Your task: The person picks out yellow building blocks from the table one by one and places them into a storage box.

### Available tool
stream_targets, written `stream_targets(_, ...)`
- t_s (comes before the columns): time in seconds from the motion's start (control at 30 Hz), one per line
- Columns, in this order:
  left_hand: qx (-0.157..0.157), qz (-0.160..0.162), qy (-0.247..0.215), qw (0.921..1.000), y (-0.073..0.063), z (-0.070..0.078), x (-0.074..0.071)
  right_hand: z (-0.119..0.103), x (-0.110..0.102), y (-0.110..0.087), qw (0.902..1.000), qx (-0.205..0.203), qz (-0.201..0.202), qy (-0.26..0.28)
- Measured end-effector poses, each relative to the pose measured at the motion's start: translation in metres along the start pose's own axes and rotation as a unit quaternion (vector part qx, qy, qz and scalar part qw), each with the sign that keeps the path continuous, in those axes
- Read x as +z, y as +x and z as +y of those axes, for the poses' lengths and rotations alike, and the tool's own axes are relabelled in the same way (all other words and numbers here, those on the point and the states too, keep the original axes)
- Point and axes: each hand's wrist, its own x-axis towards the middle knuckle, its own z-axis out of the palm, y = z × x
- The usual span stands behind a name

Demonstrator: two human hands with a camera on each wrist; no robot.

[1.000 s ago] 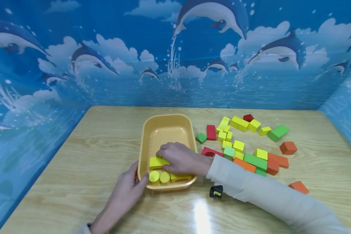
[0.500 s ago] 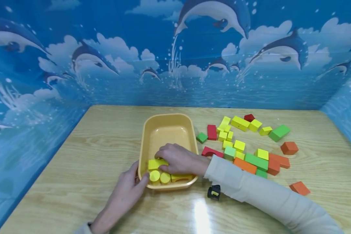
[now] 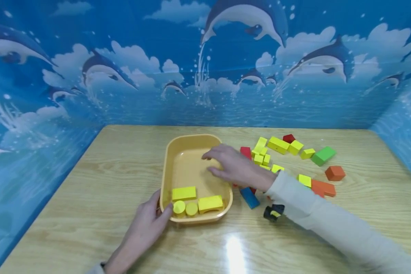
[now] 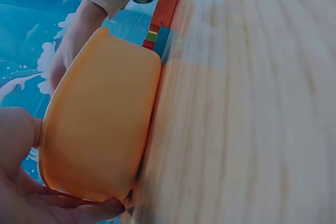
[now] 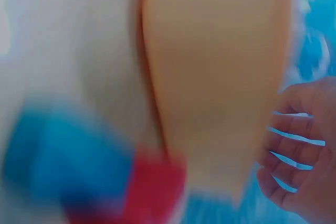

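My left hand (image 3: pixel 145 224) grips the near left corner of a tan plastic tray (image 3: pixel 188 167), thumb over the rim and fingers along the outer wall. Inside the tray's near end lie a yellow rectangular block (image 3: pixel 184 193), two yellow cylinders (image 3: pixel 191 209) and a yellow arch block (image 3: pixel 210 203). Over the tray's right rim is my right hand (image 3: pixel 231 163), fingers spread and holding nothing. In the right wrist view its fingers (image 5: pixel 294 148) show apart beside the tray wall (image 5: pixel 210 66). The left wrist view shows the tray's outer side (image 4: pixel 105 114).
Right of the tray, loose blocks lie scattered: a blue one (image 3: pixel 249 198), several yellow ones (image 3: pixel 278 144), a green one (image 3: pixel 323 156) and orange ones (image 3: pixel 335 173). My right forearm hides some of them. A blue dolphin-printed backdrop (image 3: pixel 205 102) stands behind the wooden table (image 3: pixel 123 163).
My right hand has let go of the yellow rectangular block, now lying in the tray, and moved up and right to the tray's right rim. The left hand stays on the tray.
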Motion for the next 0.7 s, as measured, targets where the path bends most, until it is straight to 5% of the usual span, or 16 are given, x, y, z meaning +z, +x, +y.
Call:
stream_targets(0.17,-0.011,-0.003,0.007,0.9999,0.001,0.001,-0.001,0.058,-0.04,-0.034,0.9944,0.104,0.012,-0.019)
stream_targets(0.4,-0.017,-0.004,0.002,0.9999,0.0,0.002,0.0,0.126,-0.079,-0.094,0.971,0.226,-0.018,-0.076)
stream_targets(0.7,-0.012,-0.005,0.006,0.9999,0.002,0.002,0.002,0.168,-0.093,-0.164,0.957,0.278,-0.048,-0.067)
